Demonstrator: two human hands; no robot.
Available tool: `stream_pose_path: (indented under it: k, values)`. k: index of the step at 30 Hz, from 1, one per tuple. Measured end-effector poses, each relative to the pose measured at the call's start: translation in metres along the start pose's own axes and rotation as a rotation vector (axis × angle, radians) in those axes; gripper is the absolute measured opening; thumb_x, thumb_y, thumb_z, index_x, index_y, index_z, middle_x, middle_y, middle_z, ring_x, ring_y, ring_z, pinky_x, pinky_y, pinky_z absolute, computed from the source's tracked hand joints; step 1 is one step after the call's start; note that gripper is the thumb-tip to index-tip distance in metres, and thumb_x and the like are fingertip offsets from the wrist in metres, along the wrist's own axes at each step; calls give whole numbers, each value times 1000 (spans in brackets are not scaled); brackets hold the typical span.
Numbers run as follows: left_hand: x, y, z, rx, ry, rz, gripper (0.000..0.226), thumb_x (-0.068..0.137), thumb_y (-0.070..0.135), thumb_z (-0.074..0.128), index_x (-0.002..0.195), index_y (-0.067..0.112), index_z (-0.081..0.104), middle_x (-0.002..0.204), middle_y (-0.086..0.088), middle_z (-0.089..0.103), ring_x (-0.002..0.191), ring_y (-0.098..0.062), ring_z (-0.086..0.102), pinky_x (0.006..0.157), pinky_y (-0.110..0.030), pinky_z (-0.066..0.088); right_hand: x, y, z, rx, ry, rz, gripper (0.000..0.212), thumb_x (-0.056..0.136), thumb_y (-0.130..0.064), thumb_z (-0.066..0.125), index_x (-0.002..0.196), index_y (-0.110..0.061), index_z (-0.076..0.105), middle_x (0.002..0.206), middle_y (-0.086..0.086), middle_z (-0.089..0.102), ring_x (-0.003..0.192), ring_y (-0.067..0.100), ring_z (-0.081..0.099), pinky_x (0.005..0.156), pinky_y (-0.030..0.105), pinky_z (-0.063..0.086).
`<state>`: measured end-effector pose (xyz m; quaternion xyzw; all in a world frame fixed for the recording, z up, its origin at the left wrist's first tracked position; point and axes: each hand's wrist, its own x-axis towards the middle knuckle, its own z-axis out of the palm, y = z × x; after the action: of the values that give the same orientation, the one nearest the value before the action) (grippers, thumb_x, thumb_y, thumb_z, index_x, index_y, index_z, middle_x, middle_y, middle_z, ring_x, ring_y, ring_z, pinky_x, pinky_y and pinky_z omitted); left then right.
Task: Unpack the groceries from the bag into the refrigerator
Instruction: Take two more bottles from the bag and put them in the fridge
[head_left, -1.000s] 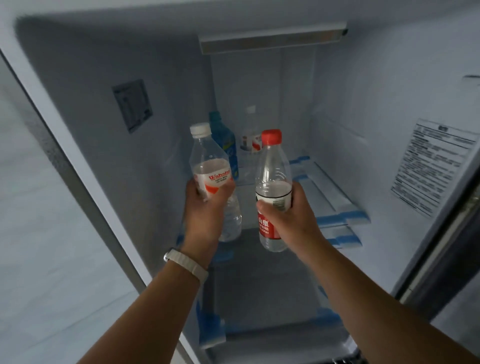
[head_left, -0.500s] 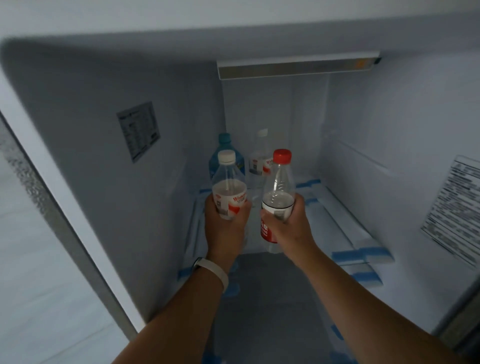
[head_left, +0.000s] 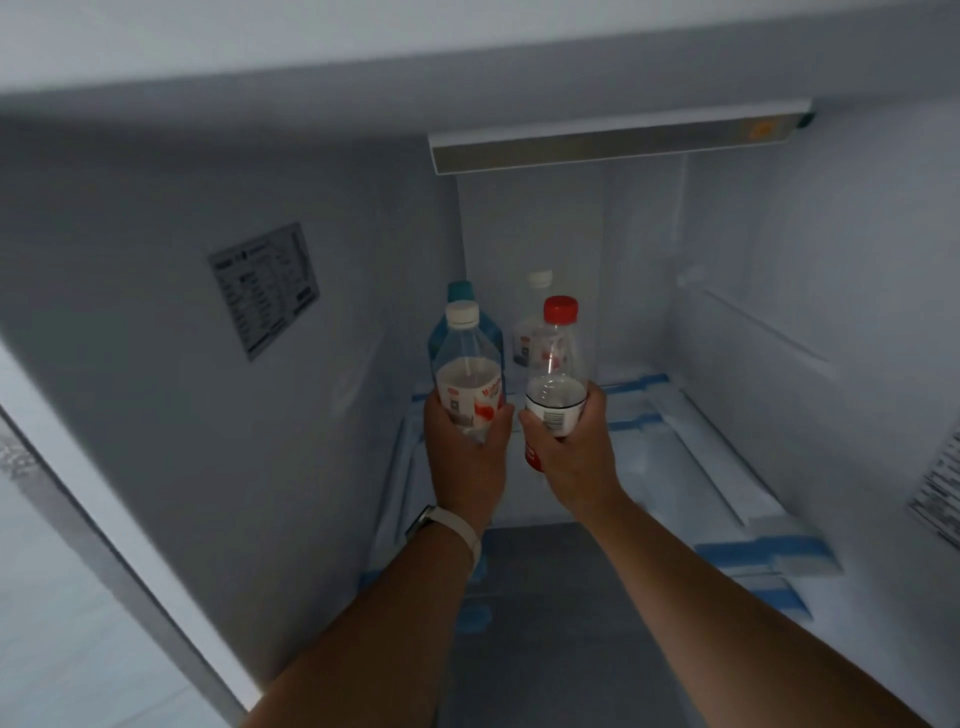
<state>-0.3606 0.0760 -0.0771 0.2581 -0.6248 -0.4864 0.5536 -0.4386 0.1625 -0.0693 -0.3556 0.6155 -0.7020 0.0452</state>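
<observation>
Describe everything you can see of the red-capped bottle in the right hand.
The red-capped bottle is clear plastic with a red screw cap and a white-and-red label bearing a barcode. It is held about upright inside the refrigerator, gripped round its labelled lower half by the right hand, beside the white-capped bottle in the left hand. Its bottom is hidden.

The view looks into an open fridge: white moulded walls, a light bar at the top back, a printed sticker on the left wall, and bottles at the shelf's back edge. Home or shop, unclear.
</observation>
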Motion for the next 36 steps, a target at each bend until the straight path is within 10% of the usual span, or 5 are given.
stream_pose_path:
  k: [7, 23, 27, 36]
  values:
    - [7, -18, 9, 77, 63, 27, 68, 78, 26, 84, 134, 18, 47, 124, -5, 60, 112, -18, 63, 89, -44, 59, 12, 7, 9, -14, 31, -38, 48, 84, -14, 76, 104, -38, 40, 96, -4, 60, 70, -4, 63, 55, 15, 51]
    - [-6, -9, -9, 213, -2, -28, 60, 79, 25, 82, 130, 28, 50, 120, 11, 65, 107, -7, 64, 92, -40, 58, 4, 2, -12, -101, -120, 8, 38, 87, -19, 73, 102, -41, 46, 93, -18, 62, 82, -10, 63, 66, 11, 50]
    - [-26, -3, -28, 392, -72, 17, 56, 82, 28, 76, 132, 24, 50, 121, 5, 62, 108, -14, 61, 92, -36, 54, -10, -3, -26, -303, -130, 38, 33, 89, -35, 68, 116, -36, 48, 106, -20, 55, 96, -5, 58, 71, 4, 42]
    - [-57, 15, -74, 881, -400, 449, 50, 83, 36, 59, 124, 7, 63, 118, -12, 66, 105, -31, 63, 91, -41, 54, -62, -37, -64, -921, -382, -100, 48, 96, -45, 50, 137, -20, 47, 133, 2, 53, 118, 20, 50, 94, 37, 46]
